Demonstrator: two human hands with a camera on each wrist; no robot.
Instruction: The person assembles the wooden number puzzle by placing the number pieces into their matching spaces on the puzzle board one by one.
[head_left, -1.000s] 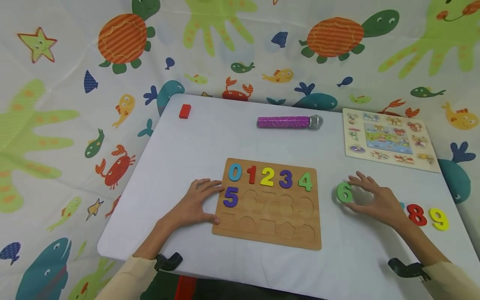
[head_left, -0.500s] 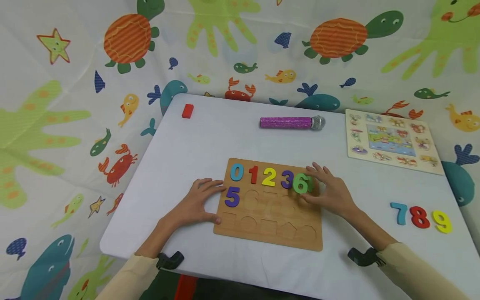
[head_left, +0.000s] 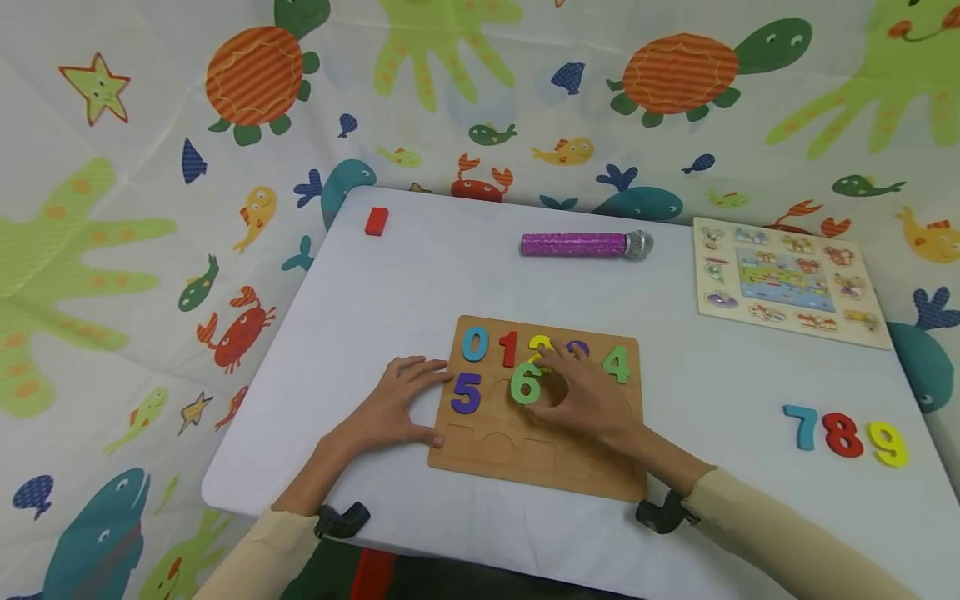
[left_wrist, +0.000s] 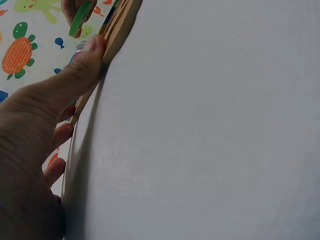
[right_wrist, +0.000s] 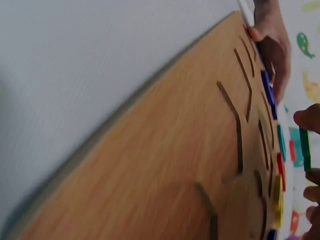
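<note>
My right hand (head_left: pixel 588 398) pinches a green number 6 (head_left: pixel 526 384) between thumb and fingertips, above the wooden number board (head_left: pixel 487 454). In the left wrist view the held 6 (left_wrist: pixel 80 19) shows edge-on, raised off the board. My left hand (head_left: pixel 390 406) rests at the board's left edge, thumb near the lower corner and fingers spread further up. Numbers 0 (head_left: pixel 475 343), 1 (head_left: pixel 508 348) and 4 (head_left: pixel 617 364) sit in the top row, with 2 and 3 partly hidden by my right hand. A purple 5 (head_left: pixel 467 392) begins the second row.
Loose numbers 7 (head_left: pixel 802 427), 8 (head_left: pixel 842 434) and 9 (head_left: pixel 887 443) lie on the white table (head_left: pixel 315 333) at right. Behind are a purple microphone (head_left: pixel 573 244), a picture puzzle (head_left: pixel 787 279) and a red block (head_left: pixel 377 221).
My right hand has carried the green 6 leftward from the table at right, past the 4, to over the second row. My left hand stays at the board's edge.
</note>
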